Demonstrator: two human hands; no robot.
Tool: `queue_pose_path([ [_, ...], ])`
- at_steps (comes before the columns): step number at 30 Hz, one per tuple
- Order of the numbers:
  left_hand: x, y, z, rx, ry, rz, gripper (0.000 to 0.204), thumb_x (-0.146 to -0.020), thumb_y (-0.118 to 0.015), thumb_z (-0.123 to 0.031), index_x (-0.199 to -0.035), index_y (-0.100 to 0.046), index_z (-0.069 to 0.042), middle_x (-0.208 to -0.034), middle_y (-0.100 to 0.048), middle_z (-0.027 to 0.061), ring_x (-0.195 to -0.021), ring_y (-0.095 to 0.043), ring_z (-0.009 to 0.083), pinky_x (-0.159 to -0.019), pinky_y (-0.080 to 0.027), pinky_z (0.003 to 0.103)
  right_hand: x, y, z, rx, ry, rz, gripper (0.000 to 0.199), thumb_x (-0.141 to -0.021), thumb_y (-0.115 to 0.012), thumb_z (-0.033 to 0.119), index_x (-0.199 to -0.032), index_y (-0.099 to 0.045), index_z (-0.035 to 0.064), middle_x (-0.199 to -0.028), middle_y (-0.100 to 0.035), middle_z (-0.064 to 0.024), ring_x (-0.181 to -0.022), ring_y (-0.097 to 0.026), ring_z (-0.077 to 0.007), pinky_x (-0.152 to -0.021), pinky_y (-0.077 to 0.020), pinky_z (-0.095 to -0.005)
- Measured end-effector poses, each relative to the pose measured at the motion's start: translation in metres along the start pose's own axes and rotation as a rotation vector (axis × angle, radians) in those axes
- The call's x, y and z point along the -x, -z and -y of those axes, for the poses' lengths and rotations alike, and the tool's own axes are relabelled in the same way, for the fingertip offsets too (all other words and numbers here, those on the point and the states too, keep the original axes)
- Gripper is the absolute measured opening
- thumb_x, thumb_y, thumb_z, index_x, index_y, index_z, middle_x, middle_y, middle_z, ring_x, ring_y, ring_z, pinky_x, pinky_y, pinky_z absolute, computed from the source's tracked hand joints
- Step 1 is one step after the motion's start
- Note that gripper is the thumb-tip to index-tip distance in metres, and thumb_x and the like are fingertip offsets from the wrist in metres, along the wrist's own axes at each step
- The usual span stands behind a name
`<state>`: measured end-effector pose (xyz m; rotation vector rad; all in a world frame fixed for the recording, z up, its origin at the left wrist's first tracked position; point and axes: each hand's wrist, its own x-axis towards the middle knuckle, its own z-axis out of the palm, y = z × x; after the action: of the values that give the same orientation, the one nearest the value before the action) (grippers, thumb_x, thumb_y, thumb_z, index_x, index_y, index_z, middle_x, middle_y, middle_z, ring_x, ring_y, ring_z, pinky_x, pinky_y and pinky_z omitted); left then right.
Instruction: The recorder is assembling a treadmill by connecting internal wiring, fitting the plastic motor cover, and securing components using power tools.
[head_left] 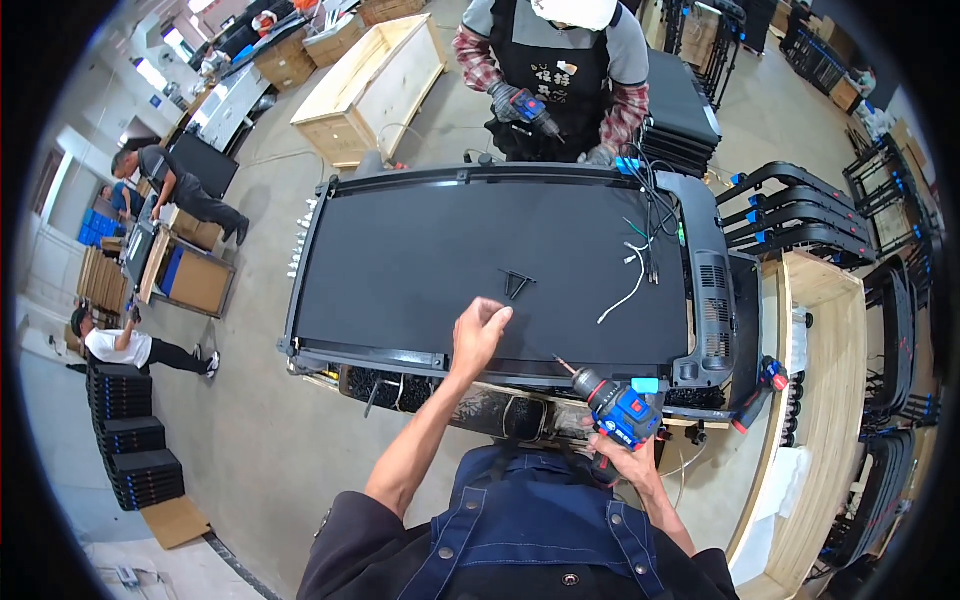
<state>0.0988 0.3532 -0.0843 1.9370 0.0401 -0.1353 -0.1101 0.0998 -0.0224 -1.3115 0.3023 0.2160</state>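
Observation:
My right hand (pixel 630 458) is wrapped round the grip of a blue and black cordless drill (pixel 622 408), its bit tilted up and left over the near edge of a treadmill deck (pixel 420 245). Above the black belt, my left hand (pixel 480 332) is closed, thumb against the curled fingers; whatever they may pinch cannot be made out. Just beyond it, a few long black screws (pixel 517 284) lie loose on the belt. Toward the deck's right end are bundled cables (pixel 655 210) and a white wire (pixel 625 295), beside the grey vented motor cover (pixel 713 300).
Across the deck stands a co-worker (pixel 560 75) in gloves, holding another drill (pixel 537 112). A long wooden crate (pixel 835 380) is at the right, with a red and black tool (pixel 765 390) near it. Treadmill frames (pixel 800 210) stack beyond. Another crate (pixel 375 85) sits far left.

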Motion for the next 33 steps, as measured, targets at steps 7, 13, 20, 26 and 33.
queue_pose_path([
  [7, -0.031, -0.024, 0.000, -0.701, -0.455, -0.122, 0.019, -0.092, -0.069, -0.023, -0.105, -0.069, -0.008, -0.091, -0.066, 0.0114, -0.074, -0.066, 0.0364, -0.064, -0.054, 0.045, 0.018, 0.002, -0.020, -0.050, -0.002, -0.166, 0.046, -0.081, -0.074, -0.006, -0.124, -0.057, -0.0022, -0.102, -0.073, -0.0137, -0.081, -0.072, -0.0186, -0.068, -0.0635, -0.0337],
  [13, -0.017, -0.012, -0.007, -0.589, -0.675, 0.002, 0.013, -0.095, -0.066, -0.015, -0.104, -0.069, -0.006, -0.091, -0.072, 0.0100, -0.077, -0.072, 0.0288, -0.065, -0.057, 0.037, 0.031, 0.016, -0.035, -0.154, -0.012, -0.237, 0.048, -0.083, -0.073, -0.008, -0.127, -0.056, -0.0013, -0.104, -0.070, -0.0134, -0.097, -0.072, -0.0242, -0.070, -0.0658, -0.0369],
  [20, 0.000, -0.014, -0.025, -0.400, -0.357, 0.070, 0.015, -0.094, -0.065, -0.012, -0.098, -0.065, 0.002, -0.088, -0.071, 0.0200, -0.080, -0.071, 0.0338, -0.070, -0.054, 0.041, 0.032, 0.031, -0.033, -0.168, -0.009, -0.230, 0.049, -0.083, -0.072, -0.007, -0.128, -0.055, -0.0014, -0.105, -0.070, -0.0151, -0.092, -0.072, -0.0222, -0.069, -0.0647, -0.0352],
  [26, 0.003, -0.018, -0.014, -0.643, -0.493, 0.007, 0.008, -0.096, -0.057, -0.009, -0.101, -0.053, -0.004, -0.090, -0.065, 0.0179, -0.084, -0.065, 0.0423, -0.070, -0.053, 0.048, 0.032, 0.041, -0.029, -0.175, 0.000, -0.187, 0.048, -0.082, -0.073, -0.007, -0.127, -0.056, -0.0021, -0.104, -0.072, -0.0168, -0.087, -0.072, -0.0212, -0.069, -0.0645, -0.0346],
  [33, 0.003, -0.018, -0.021, -0.801, -0.552, 0.039, 0.007, -0.099, -0.055, -0.013, -0.103, -0.055, -0.007, -0.095, -0.055, 0.0155, -0.084, -0.063, 0.0401, -0.069, -0.052, 0.050, 0.028, 0.055, -0.023, -0.184, 0.053, -0.163, 0.045, -0.082, -0.072, -0.006, -0.125, -0.058, -0.0033, -0.101, -0.072, -0.0151, -0.085, -0.072, -0.0204, -0.068, -0.0643, -0.0341],
])
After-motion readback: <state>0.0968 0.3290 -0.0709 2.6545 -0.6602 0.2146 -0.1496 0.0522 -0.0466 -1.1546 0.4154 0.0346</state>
